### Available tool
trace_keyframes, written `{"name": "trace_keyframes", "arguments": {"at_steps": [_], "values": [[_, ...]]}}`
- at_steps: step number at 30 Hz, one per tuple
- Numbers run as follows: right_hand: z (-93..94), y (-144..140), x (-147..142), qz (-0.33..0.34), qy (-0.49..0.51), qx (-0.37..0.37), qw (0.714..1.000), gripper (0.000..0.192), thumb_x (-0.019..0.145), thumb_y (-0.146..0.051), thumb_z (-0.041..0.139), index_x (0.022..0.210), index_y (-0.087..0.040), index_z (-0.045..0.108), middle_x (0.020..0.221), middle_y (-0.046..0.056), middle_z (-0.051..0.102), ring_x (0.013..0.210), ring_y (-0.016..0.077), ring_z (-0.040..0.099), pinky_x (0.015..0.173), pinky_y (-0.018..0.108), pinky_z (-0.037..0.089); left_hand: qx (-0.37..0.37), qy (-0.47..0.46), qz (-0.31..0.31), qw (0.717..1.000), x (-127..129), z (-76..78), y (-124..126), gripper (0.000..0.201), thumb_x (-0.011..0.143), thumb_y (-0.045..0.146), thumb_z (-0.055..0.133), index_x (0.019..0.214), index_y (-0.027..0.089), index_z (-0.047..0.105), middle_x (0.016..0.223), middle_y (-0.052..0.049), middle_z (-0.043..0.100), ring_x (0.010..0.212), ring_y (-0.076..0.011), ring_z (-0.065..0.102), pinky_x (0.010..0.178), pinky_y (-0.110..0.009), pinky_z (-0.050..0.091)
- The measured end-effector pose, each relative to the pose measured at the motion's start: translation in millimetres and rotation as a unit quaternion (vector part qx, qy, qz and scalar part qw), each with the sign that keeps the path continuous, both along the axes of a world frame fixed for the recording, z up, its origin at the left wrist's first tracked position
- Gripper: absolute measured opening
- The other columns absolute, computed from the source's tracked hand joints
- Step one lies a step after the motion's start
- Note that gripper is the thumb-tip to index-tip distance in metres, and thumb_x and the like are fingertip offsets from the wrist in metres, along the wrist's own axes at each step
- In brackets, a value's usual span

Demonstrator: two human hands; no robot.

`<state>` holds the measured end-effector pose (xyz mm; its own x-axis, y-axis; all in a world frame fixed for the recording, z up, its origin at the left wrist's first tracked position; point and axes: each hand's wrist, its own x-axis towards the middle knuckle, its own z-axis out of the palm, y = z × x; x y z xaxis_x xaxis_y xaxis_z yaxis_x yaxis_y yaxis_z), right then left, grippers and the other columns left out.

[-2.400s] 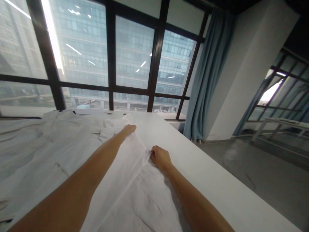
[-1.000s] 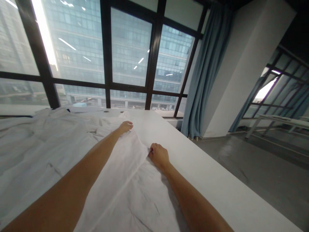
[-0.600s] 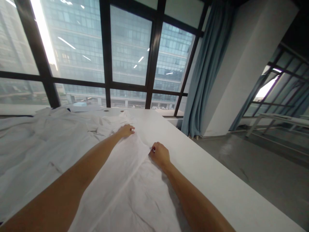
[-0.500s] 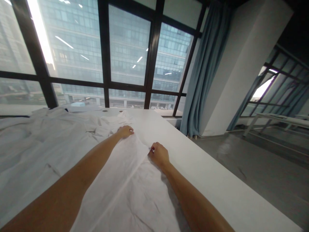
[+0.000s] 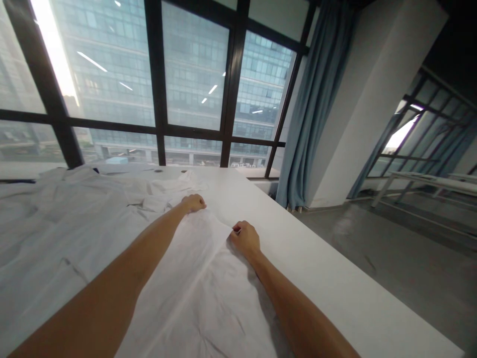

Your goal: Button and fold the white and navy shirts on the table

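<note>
right hand (image 5: 246, 239) grip: fingers pinched shut on the white fabric (image 5: 201, 298) edge | left hand (image 5: 193, 203) grip: curled onto the same edge, beyond the right hand toward the window (image 5: 194, 74) | edge's long axis runs between both hands | fabric lies spread on white worktop (image 5: 335, 283), which stretches right of the right hand

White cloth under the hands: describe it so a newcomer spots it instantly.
On the long white table by the window, it is the flat sheet nearest the camera. The right hand pinches its edge; the left hand presses its far end. Neighbouring cloths lie crumpled.
</note>
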<state>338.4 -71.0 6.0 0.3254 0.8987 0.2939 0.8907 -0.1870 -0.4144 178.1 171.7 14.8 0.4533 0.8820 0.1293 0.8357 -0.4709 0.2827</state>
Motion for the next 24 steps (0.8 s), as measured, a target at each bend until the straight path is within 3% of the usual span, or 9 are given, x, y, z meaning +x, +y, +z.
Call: {"name": "trace_keyframes", "arguments": {"at_steps": [4, 9, 13, 15, 17, 19, 22, 24], "values": [[-1.9, 0.3, 1.0, 0.014, -0.022, 0.016, 1.0, 0.015, 0.083, -0.025, 0.051, 0.086, -0.02, 0.065, 0.096, 0.005, 0.066, 0.086, 0.016, 0.06, 0.07, 0.025, 0.04, 0.055, -0.04, 0.017, 0.998, 4.2, 6.3, -1.0, 0.029, 0.087, 0.04, 0.054, 0.102, 0.02, 0.07, 0.11, -0.008, 0.069, 0.101, -0.0202, 0.062, 0.089, -0.029, 0.045], [-6.5, 4.8, 7.0, 0.003, -0.06, -0.008, 0.998, 0.023, 0.088, -0.018, 0.045, 0.089, -0.019, 0.068, 0.098, 0.009, 0.065, 0.09, 0.018, 0.06, 0.073, 0.026, 0.042, 0.081, -0.062, 0.026, 0.994, 16.2, 1.5, -14.1, 0.033, 0.093, 0.034, 0.046, 0.112, 0.015, 0.066, 0.115, -0.012, 0.067, 0.11, -0.0198, 0.06, 0.096, -0.028, 0.042], [-0.9, 2.5, 7.5, 0.008, -0.08, 0.011, 0.997, 0.032, 0.086, -0.016, 0.047, 0.11, -0.015, 0.067, 0.111, 0.012, 0.063, 0.101, 0.021, 0.059, 0.086, 0.029, 0.042, 0.051, -0.029, -0.02, 0.998, 12.9, -0.7, -37.4, 0.044, 0.093, 0.042, 0.044, 0.127, 0.018, 0.058, 0.128, -0.011, 0.062, 0.119, -0.0203, 0.055, 0.101, -0.03, 0.038], [3.4, -1.1, 3.9, 0.073, -0.103, 0.048, 0.991, 0.04, 0.087, -0.016, 0.045, 0.123, -0.017, 0.061, 0.123, 0.011, 0.06, 0.112, 0.0204, 0.054, 0.096, 0.031, 0.038, 0.043, -0.006, -0.048, 0.998, 0.3, -1.3, -52.7, 0.053, 0.09, 0.053, 0.045, 0.131, 0.022, 0.055, 0.134, -0.01, 0.058, 0.129, -0.0228, 0.048, 0.107, -0.034, 0.033], [5.7, -5.0, -1.3, 0.173, -0.122, 0.05, 0.976, 0.041, 0.09, -0.023, 0.044, 0.13, -0.022, 0.057, 0.135, 0.007, 0.054, 0.124, 0.0192, 0.047, 0.105, 0.033, 0.032, 0.033, 0.023, -0.067, 0.997, -24.8, -3.9, -67.2, 0.061, 0.085, 0.063, 0.045, 0.134, 0.026, 0.053, 0.139, -0.009, 0.053, 0.137, -0.0258, 0.038, 0.112, -0.041, 0.023], [5.3, -8.4, -6.1, 0.241, -0.123, 0.001, 0.963, 0.043, 0.094, -0.034, 0.042, 0.134, -0.025, 0.053, 0.144, 0.005, 0.047, 0.133, 0.0191, 0.038, 0.11, 0.038, 0.025, 0.008, 0.067, -0.06, 0.996, -64.5, -9.1, -78.4, 0.069, 0.08, 0.07, 0.045, 0.135, 0.03, 0.052, 0.145, -0.01, 0.046, 0.14, -0.0306, 0.031, 0.114, -0.05, 0.014], [2.4, -11.1, -8.7, 0.252, -0.119, -0.085, 0.956, 0.049, 0.096, -0.045, 0.037, 0.139, -0.025, 0.047, 0.151, 0.007, 0.038, 0.139, 0.0213, 0.03, 0.113, 0.048, 0.017, -0.051, 0.153, 0.033, 0.986, -142.3, -20.3, -89.8, 0.079, 0.073, 0.078, 0.044, 0.138, 0.033, 0.049, 0.151, -0.011, 0.035, 0.139, -0.0391, 0.028, 0.111, -0.061, 0.01], [0.6, -10.6, -6.7, 0.256, -0.119, -0.109, 0.953, 0.052, 0.096, -0.048, 0.035, 0.142, -0.026, 0.043, 0.153, 0.008, 0.033, 0.142, 0.0219, 0.026, 0.114, 0.05, 0.014, -0.037, 0.171, 0.086, 0.981, -192.8, -28.8, -98.1, 0.078, 0.079, 0.076, 0.035, 0.143, 0.033, 0.042, 0.154, -0.009, 0.029, 0.141, -0.0373, 0.026, 0.111, -0.06, 0.011]]}}
